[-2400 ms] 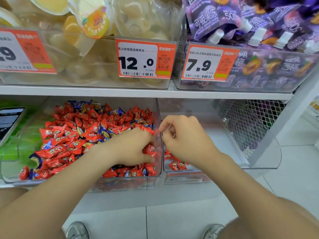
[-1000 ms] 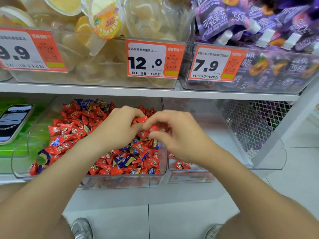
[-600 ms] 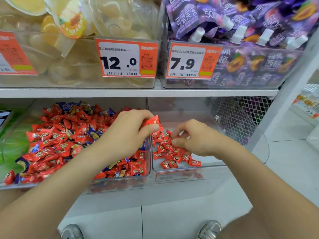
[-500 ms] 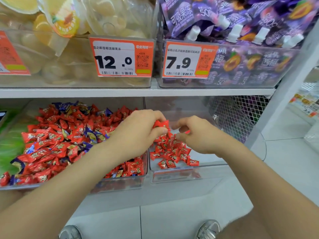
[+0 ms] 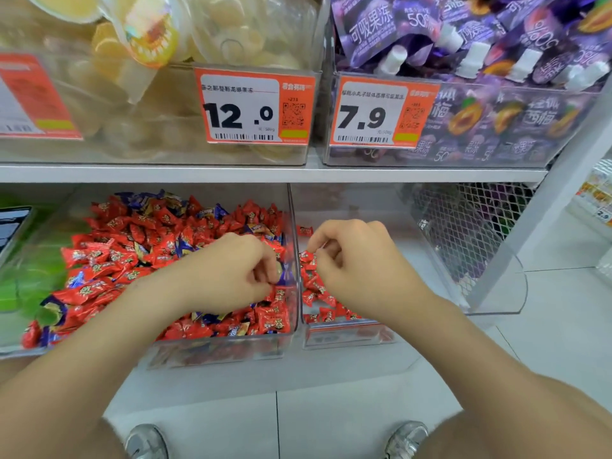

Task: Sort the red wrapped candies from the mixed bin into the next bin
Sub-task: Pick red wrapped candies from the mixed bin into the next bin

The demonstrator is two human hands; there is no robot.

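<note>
L hand (image 5: 228,273) curled in mixed bin (image 5: 215,352); R hand (image 5: 357,263) curled over red candies (image 5: 318,286) in next bin (image 5: 417,256).

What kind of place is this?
Most likely a snack shop: orange price tags with barcodes hang on the upper bins, purple jelly pouches fill one, and loose wrapped candies lie in a clear bin below.

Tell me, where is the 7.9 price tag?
Head view, upper right: the 7.9 price tag sits on the purple pouch bin, right of the 12.0 tag.
</note>
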